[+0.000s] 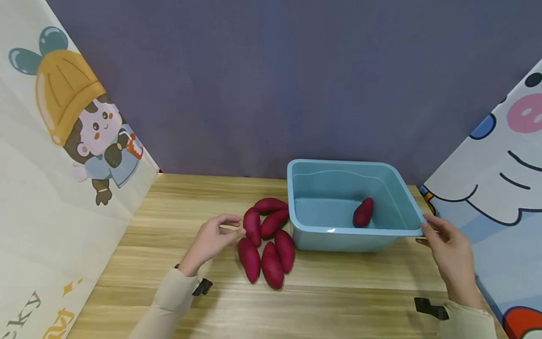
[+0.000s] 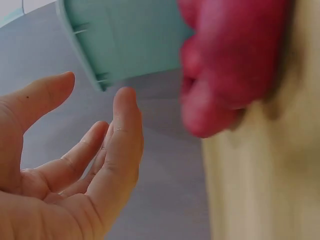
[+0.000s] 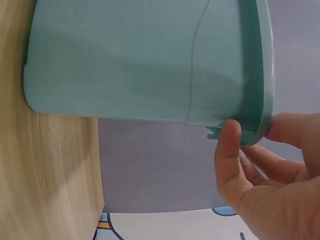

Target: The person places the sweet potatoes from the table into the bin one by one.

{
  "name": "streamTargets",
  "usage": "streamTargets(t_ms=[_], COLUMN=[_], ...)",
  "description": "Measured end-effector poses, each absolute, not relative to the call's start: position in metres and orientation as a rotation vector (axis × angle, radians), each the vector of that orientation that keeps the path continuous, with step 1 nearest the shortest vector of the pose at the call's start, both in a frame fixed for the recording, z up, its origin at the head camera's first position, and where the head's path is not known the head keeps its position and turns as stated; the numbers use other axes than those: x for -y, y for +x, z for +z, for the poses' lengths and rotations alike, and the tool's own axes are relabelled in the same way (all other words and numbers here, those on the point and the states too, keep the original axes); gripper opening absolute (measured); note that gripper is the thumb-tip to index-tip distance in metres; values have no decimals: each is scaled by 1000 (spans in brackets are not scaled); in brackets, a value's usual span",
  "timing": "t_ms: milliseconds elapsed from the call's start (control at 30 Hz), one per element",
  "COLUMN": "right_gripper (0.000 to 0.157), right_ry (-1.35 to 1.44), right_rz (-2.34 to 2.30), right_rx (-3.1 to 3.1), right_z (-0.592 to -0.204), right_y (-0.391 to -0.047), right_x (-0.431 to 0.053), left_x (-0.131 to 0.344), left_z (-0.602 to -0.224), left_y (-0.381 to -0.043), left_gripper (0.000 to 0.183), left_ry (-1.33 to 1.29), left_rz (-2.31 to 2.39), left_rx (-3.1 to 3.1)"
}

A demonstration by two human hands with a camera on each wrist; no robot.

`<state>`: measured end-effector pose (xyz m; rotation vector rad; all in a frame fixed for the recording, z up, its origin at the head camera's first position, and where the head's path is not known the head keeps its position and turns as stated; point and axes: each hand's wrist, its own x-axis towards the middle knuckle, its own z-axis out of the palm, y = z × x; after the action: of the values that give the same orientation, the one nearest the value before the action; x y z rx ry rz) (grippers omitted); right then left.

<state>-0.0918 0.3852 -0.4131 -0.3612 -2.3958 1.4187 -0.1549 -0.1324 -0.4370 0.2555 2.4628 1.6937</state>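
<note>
Several dark red sweet potatoes (image 1: 272, 266) lie bunched on the wooden table, just left of a light blue plastic bin (image 1: 355, 240). One more sweet potato (image 1: 363, 213) rests inside the bin, right of its middle. My left hand (image 1: 213, 240) hovers at the left side of the bunch, thumb and fingers apart; the left wrist view shows nothing between them, with blurred sweet potatoes (image 2: 235, 55) beside. At the bin's front right corner, my right hand (image 1: 452, 252) pinches the rim (image 3: 265, 100) between thumb and fingers.
The wooden table (image 1: 338, 301) ends at a dark grey-blue backdrop (image 1: 262, 84) behind the bin. Cartoon-printed white panels stand at the left (image 1: 55, 197) and right (image 1: 491, 179). Dark straps sit on both wrists.
</note>
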Motion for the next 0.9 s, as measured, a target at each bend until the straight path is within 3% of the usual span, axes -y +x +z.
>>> streamTargets(t_ms=[333, 600, 900], right_gripper=[44, 44, 44], right_ry=[-308, -328, -372], right_rz=[1556, 1613, 1507], right_rx=[2294, 2231, 2310], right_z=[-416, -414, -415], right_y=[-91, -94, -93], right_x=[-389, -387, -386], left_x=[136, 129, 121], left_z=[-475, -494, -506], left_y=[-126, -119, -116], left_gripper=[49, 63, 65], left_ry=[59, -26, -27], left_rz=[1787, 1768, 1772], left_rx=[-2378, -2346, -2318])
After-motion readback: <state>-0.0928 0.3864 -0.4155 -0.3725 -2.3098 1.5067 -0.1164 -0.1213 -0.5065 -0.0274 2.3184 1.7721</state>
